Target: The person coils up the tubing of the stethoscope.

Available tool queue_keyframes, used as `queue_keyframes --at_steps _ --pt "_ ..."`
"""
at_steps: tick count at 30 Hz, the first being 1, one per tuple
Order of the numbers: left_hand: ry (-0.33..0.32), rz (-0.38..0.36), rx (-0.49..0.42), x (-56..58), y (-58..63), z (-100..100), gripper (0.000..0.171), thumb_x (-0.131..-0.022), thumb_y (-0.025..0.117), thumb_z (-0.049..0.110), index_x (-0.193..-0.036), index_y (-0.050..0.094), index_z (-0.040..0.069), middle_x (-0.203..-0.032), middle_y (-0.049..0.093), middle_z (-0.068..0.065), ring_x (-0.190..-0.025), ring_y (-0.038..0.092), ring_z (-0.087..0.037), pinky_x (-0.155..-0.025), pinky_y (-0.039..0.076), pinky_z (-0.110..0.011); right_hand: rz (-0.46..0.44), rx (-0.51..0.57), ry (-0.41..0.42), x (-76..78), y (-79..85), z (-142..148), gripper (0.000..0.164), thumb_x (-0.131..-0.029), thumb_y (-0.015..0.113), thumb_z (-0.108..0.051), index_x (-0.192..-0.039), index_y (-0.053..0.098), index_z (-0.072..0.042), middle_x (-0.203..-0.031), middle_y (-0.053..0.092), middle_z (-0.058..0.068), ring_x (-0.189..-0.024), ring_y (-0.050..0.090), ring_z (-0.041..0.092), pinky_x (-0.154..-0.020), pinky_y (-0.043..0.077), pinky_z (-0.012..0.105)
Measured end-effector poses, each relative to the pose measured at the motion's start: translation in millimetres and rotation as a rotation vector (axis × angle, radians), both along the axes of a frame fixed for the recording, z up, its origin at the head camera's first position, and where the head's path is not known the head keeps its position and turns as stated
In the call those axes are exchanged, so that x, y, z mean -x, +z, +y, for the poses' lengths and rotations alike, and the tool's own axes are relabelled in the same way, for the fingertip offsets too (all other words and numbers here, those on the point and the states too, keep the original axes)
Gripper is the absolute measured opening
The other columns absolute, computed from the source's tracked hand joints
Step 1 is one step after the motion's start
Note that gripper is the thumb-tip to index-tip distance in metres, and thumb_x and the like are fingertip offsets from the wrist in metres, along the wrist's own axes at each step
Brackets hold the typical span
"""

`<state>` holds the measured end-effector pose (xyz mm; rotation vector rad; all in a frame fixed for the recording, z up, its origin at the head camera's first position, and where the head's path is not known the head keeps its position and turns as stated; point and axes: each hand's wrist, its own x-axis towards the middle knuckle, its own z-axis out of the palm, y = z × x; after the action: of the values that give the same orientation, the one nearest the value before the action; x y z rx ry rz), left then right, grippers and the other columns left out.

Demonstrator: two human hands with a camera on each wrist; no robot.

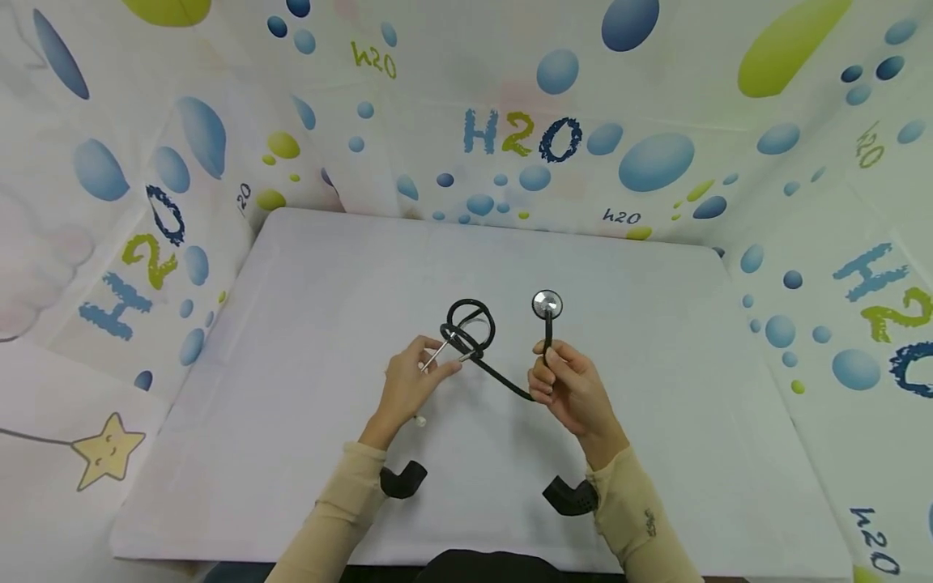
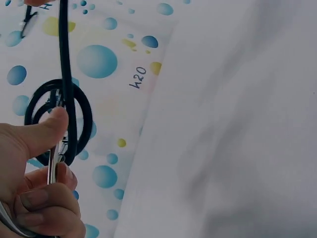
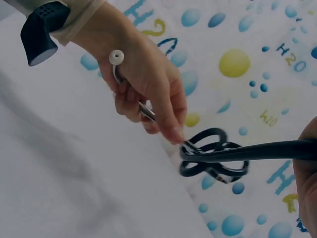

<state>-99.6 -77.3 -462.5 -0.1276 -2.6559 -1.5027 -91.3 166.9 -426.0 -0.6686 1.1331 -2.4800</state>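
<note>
A stethoscope (image 1: 501,377) is held by both hands over the middle of a white tabletop (image 1: 656,324). The metal ear tubes (image 1: 435,355) are gripped by the left hand (image 1: 410,389) — thumb on one side, curled fingers on the other — and a white ear tip (image 3: 117,57) is seen at the wrist end of that hand. Just beyond its fingertips, the black tubing (image 2: 88,116) is wound into loose, overlapping loops about the far end of the metal; whether these are knotted cannot be told. From the loops a single length of tubing is stretched across to the right hand (image 1: 576,393), by whose thumb and bent fingers it is pinched near the chest piece (image 1: 547,304). This round, silvery disc is raised beyond the right hand on a short, upright stretch of tube. Pale sleeves (image 1: 331,502) are worn on both arms, and a black curved fitting (image 1: 570,495) is seen at each wrist. The tabletop is bordered at the back and sides by a white backdrop (image 1: 437,73), printed with blue and green drops and "H2O" lettering.
</note>
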Motion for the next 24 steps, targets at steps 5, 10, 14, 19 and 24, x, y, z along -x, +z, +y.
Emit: queue_keyframes --at_steps 5,10,14,19,24 --pt "0.008 0.015 0.07 0.1 -2.1 -1.6 0.041 -0.078 0.076 0.027 -0.106 0.062 0.001 -0.062 0.054 -0.001 -0.05 0.039 -0.009 -0.046 0.031 -0.022 0.077 -0.166 -0.02 -4.1 6.5 3.6 0.03 -0.103 0.028 -0.003 -0.112 0.056 -0.005 -0.07 0.043 -0.002 -0.055 0.03 0.01 -0.049 0.024 0.024" --pt "0.046 0.099 0.152 2.2 1.4 4.4 0.054 -0.078 0.077 0.025 -0.12 0.053 0.002 -0.062 0.049 0.002 -0.05 0.039 -0.011 -0.047 0.033 -0.026 -0.098 -0.534 -0.22 -4.7 14.7 -6.2 0.025 -0.102 0.039 -0.012 -0.116 0.051 0.005 -0.064 0.049 -0.002 -0.045 0.031 0.004 -0.045 0.027 0.02" --pt "0.054 0.147 0.239 0.4 6.1 7.9 0.061 -0.077 0.078 0.026 -0.128 0.049 0.009 -0.063 0.047 0.002 -0.05 0.04 -0.013 -0.047 0.034 -0.028 -0.017 -0.792 -0.372 -3.1 17.7 -13.1 0.028 -0.099 0.042 -0.009 -0.118 0.05 0.01 -0.06 0.054 0.004 -0.04 0.034 0.005 -0.042 0.03 0.019" --pt "0.011 0.2 0.35 -5.1 11.9 12.4 0.057 -0.078 0.077 0.026 -0.129 0.054 0.014 -0.062 0.048 0.002 -0.052 0.042 -0.013 -0.047 0.036 -0.03 0.286 -0.904 -0.591 0.9 25.8 -13.9 0.022 -0.098 0.044 -0.003 -0.108 0.059 0.01 -0.064 0.062 0.013 -0.041 0.04 0.004 -0.038 0.03 0.019" --pt "-0.046 0.268 0.393 -10.0 15.9 16.3 0.055 -0.078 0.076 0.025 -0.128 0.056 0.014 -0.064 0.053 0.0 -0.053 0.047 -0.013 -0.046 0.039 -0.028 0.471 -0.851 -0.675 12.9 38.3 -14.2 0.017 -0.096 0.044 0.004 -0.101 0.059 0.01 -0.076 0.065 0.019 -0.044 0.042 0.004 -0.038 0.032 0.018"
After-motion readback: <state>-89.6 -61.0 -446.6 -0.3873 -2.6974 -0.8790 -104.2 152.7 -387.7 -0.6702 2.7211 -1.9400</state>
